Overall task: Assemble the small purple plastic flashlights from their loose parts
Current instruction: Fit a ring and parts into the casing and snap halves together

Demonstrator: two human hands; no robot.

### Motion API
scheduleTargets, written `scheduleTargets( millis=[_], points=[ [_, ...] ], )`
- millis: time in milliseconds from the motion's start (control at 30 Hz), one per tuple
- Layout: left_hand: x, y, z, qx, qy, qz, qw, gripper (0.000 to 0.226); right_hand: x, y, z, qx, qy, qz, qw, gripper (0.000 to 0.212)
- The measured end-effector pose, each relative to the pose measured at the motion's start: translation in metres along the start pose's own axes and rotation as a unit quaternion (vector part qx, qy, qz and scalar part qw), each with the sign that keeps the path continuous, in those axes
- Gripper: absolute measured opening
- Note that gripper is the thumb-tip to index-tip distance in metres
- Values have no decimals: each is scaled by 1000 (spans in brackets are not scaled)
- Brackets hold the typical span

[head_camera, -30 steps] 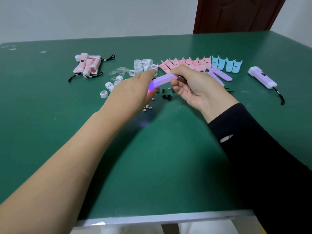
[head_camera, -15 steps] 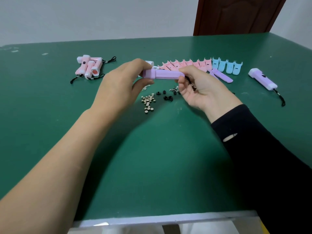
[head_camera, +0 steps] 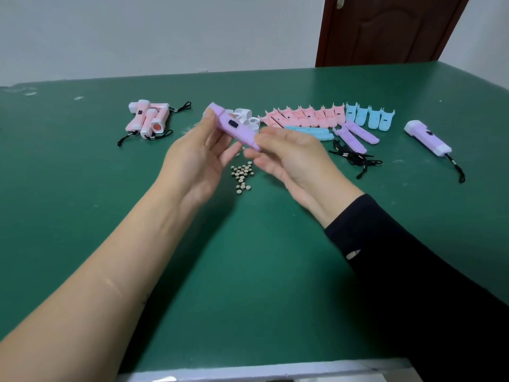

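**Head view: purple body tipped up between both hands for a check**

Head view, nearest first: two forearms reach out over the green table (head_camera: 248, 257), one bare, one in a black sleeve. The left hand (head_camera: 192, 158) has thumb and fingers curled round the upper half of the purple flashlight body (head_camera: 234, 126). The right hand (head_camera: 292, 158) pinches its lower end between thumb and fingertips. So the piece hangs in the air above the table, held at both ends, with its dark switch turned up toward the camera. I'd say that is so the person can look the shell over before the end pieces go on.

Just under the hands lies the pile of button cells (head_camera: 242, 175), within easy reach. To the right sit the black lanyards (head_camera: 355, 158) and the loose purple shells (head_camera: 355, 136). Behind the hands lie the white caps (head_camera: 248, 117), the pink shells (head_camera: 303, 117) and the blue shells (head_camera: 369, 117) in a row. Sorted by kind, it looks like, for quick picking. Far right rests a finished purple flashlight (head_camera: 428, 137); far left, the finished pink flashlights (head_camera: 148, 119) in a heap.

Half a second back the body lay level between the hands. Now its far end has swung up to the left and the switch face shows. The left palm has turned up as well.
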State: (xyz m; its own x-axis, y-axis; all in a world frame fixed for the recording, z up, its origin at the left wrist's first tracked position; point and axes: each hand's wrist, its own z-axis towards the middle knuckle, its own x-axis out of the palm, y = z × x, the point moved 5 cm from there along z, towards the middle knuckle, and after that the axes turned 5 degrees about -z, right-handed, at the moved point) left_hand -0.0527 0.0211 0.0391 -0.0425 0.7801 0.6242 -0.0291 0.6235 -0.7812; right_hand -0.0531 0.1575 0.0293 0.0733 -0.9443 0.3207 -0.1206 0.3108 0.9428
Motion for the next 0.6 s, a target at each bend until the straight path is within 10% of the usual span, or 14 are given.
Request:
scheduleTargets(
  millis=[600],
  points=[
    [10, -5, -13, 15, 43, 282, 958, 21, 21, -4, -12, -66, 54, -238, 968, 26]
  ],
)
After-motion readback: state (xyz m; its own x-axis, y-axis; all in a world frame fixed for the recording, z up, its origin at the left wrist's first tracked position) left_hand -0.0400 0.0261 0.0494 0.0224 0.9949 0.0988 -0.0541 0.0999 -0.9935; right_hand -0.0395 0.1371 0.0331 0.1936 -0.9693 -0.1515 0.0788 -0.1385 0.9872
